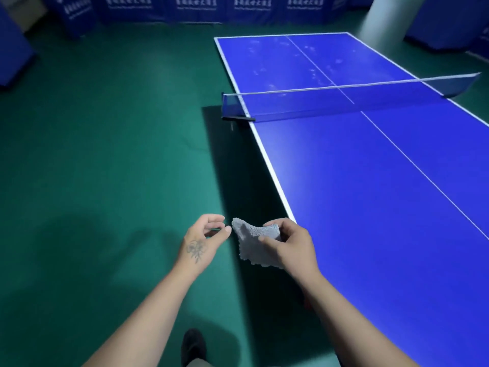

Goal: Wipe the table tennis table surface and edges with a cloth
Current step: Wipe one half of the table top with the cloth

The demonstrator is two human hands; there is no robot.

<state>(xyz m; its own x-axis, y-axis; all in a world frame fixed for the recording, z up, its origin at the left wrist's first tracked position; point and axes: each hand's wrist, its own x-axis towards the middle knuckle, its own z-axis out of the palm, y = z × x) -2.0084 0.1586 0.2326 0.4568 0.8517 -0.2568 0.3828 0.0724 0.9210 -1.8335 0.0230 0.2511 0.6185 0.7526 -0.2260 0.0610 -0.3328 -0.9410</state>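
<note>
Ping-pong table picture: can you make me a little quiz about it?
1. True or false: the grey cloth lies flat on the table tennis table.
2. Which hand grips the cloth: A left hand, B right hand?
3. Which half shows pale smudges, beyond the net or the near one?

Key: 1 false, it is held beside the table's edge; 2 B; 3 beyond the net.

Single head-worn view, facing forward and down, near both hands (246,239), wide-angle
</note>
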